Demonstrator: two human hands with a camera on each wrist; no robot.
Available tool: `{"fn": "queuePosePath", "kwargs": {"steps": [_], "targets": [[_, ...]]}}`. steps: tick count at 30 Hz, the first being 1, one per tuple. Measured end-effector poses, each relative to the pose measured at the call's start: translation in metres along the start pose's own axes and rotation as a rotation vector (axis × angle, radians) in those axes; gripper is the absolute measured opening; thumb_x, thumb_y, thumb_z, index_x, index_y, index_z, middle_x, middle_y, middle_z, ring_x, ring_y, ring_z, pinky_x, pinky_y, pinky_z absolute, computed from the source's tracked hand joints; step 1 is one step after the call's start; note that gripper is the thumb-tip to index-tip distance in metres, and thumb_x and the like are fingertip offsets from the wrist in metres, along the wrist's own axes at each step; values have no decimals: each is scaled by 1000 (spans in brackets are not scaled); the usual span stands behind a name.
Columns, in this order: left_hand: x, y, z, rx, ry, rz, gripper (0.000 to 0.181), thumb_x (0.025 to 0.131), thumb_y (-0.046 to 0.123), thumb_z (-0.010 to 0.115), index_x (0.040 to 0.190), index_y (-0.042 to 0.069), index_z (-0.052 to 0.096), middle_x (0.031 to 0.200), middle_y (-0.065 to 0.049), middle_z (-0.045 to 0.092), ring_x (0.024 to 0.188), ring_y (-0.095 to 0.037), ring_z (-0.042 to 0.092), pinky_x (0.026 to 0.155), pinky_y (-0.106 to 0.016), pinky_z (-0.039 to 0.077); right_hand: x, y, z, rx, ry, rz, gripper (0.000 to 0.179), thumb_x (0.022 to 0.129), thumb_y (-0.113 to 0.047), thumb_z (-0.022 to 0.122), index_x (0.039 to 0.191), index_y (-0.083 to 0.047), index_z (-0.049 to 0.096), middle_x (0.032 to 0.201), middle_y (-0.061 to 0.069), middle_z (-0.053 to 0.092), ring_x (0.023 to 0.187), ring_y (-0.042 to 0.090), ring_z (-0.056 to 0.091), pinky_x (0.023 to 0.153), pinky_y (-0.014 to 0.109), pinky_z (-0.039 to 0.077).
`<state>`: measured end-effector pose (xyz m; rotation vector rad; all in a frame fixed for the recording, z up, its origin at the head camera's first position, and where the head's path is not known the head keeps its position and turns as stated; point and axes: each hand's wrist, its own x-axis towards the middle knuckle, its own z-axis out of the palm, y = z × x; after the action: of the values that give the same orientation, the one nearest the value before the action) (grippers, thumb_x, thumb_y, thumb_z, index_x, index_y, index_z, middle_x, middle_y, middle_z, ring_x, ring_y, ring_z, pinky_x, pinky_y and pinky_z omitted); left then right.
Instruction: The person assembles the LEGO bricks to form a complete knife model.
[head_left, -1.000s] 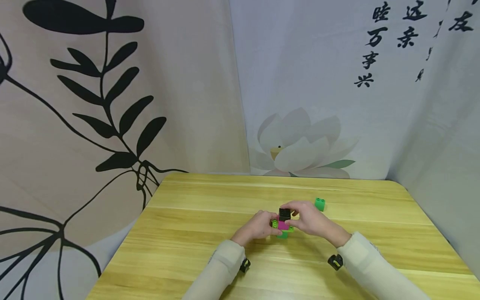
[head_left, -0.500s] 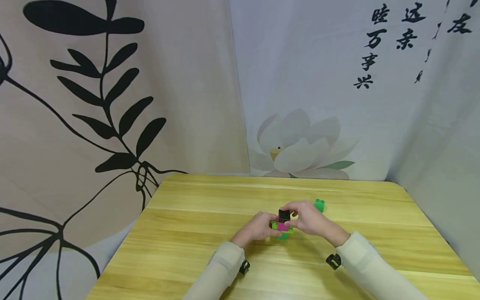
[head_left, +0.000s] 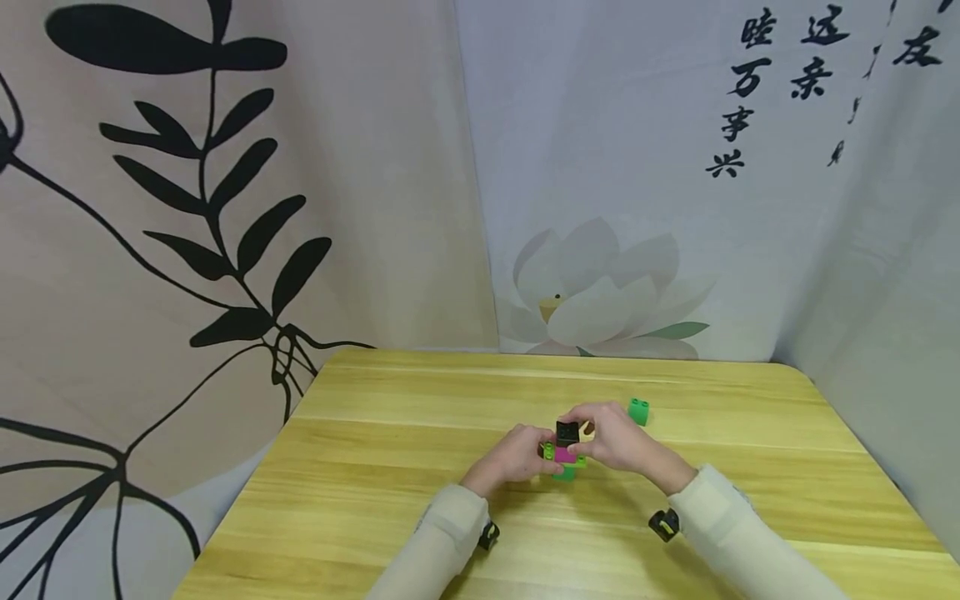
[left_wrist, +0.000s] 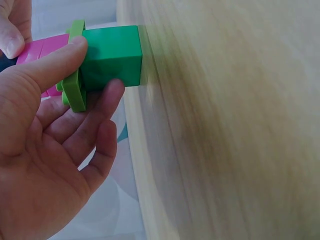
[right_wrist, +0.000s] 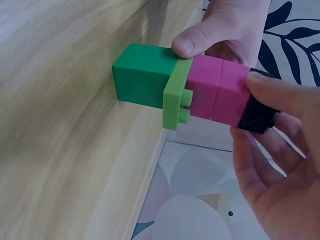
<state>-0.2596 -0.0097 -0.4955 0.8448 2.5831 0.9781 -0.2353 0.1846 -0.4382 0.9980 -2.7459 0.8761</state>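
A stack of toy building bricks stands on the table between the two hands. At its base is a green brick (right_wrist: 145, 75), topped by a wider lime plate (right_wrist: 172, 107) whose studs show on one side. Above come two pink bricks (right_wrist: 215, 90), then a black brick (right_wrist: 256, 110) on top. The left hand (head_left: 517, 454) grips the stack low down, its thumb (left_wrist: 75, 50) on the lime plate and a fingertip against the green brick. With thumb and fingers, the right hand (head_left: 615, 437) pinches the black brick from the right.
A loose green brick (head_left: 638, 411) with studs up sits just behind the right hand. The wooden table (head_left: 375, 433) ends at a back edge against a printed curtain (head_left: 390, 208). Both wrists wear small black devices under cream sleeves.
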Motion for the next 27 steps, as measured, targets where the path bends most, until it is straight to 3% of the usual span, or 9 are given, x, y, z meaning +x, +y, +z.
{"fn": "queuePosePath", "kwargs": {"steps": [6,14,27], "targets": [[0,-1,0,-8,1,-10,28,81,22,77,104,10,68,74,11,61,56,-4,50,52,-19,43,1,2,2,20,1,12,31,74,-11,81,103,-10,70,96,-2,68,83,13,61,71,38,53],[1,-1,0,-2,-4,1,30,81,22,76,108,11,68,74,12,61,55,-4,49,51,-19,42,1,4,4,15,1,65,31,74,-14,82,103,-12,70,94,-6,67,83,10,60,68,27,49],[1,1,0,6,-5,-1,32,81,23,76,109,9,68,78,11,63,59,-3,52,54,-19,44,-4,7,10,25,15,75,39,77,-12,79,113,-8,66,108,4,67,89,17,61,73,32,51]]}}
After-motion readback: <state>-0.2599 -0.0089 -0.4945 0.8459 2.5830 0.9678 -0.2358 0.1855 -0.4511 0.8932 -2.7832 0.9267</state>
